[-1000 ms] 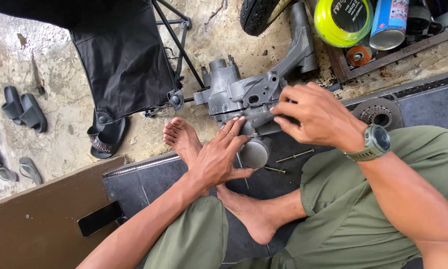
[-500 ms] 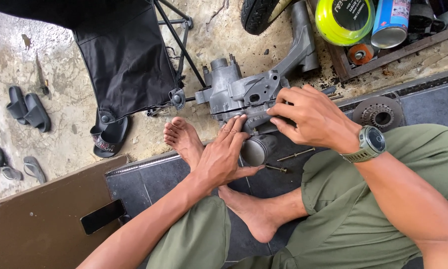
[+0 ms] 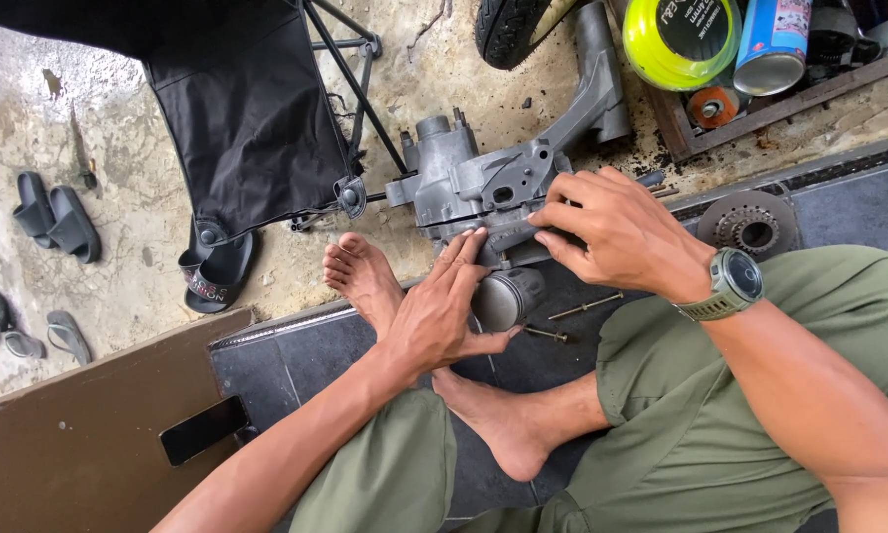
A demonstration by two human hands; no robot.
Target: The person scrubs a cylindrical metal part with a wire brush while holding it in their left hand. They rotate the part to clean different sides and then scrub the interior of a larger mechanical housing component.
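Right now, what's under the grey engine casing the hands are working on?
Below the grey engine casing a piston sticks out, beside the left hand. The right hand covers the casing's right side, hiding what is beneath there.

Single view, head-worn camera, looked steeply down from above the seated person's lap. Lens faced forward and down: concrete floor filled the top of frame, the person's own green trousers [image 3: 760,415] and bare feet the bottom. Range was close, about arm's reach; both forearms entered from the lower edge. Left hand [image 3: 442,311] and right hand [image 3: 617,229] sat near centre, over the grey engine casing [image 3: 474,188]. No second view to compare.
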